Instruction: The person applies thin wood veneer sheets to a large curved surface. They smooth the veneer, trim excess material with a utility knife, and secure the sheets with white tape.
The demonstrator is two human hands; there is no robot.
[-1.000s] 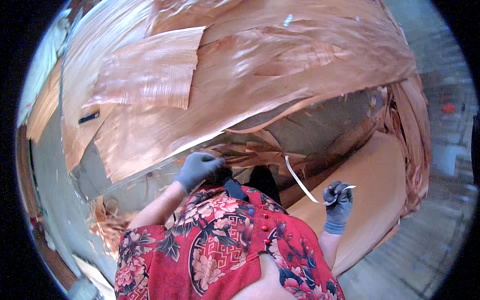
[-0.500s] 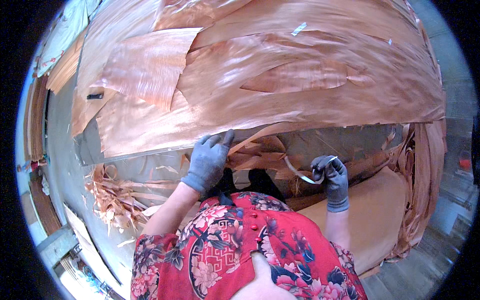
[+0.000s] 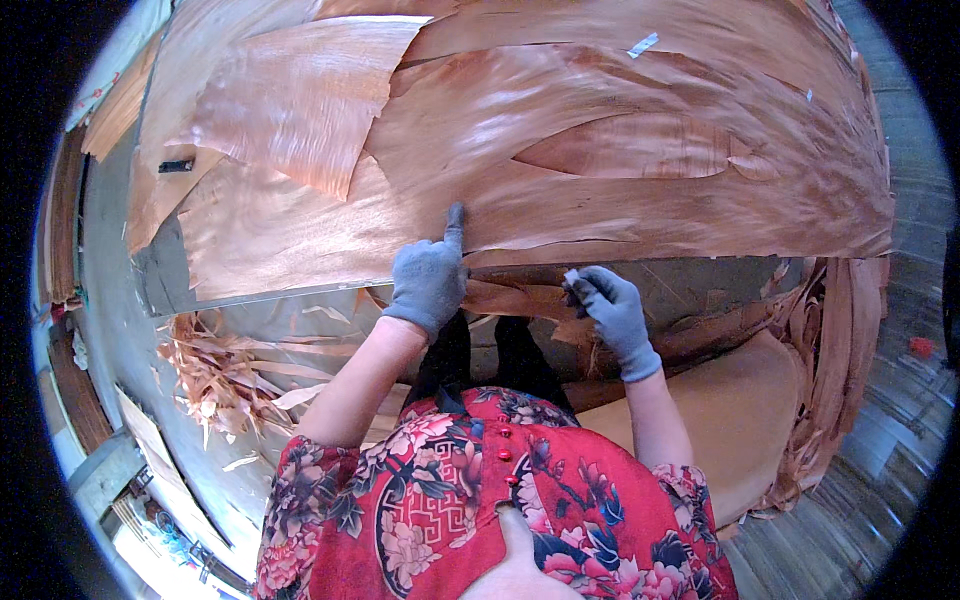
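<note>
At far left, red marks on a pale covering [image 3: 107, 94] are too small to read. A small dark object [image 3: 176, 166] sits at the left end of the broad brown veneer sheet [image 3: 560, 215], which lies across the work surface before the person. Below it, veneer scraps [image 3: 215, 380] are heaped. A loose veneer piece [image 3: 300, 100] rests on top. The gloved left hand [image 3: 428, 282] is at the sheet's near edge, index finger extended onto the veneer, other fingers folded; whether these grip anything cannot be told. The gloved right hand [image 3: 612, 312], just beside that edge, pinches a small white strip [image 3: 571, 277] between closed fingertips. Further right, hanging veneer [image 3: 845, 330] is bunched.
</note>
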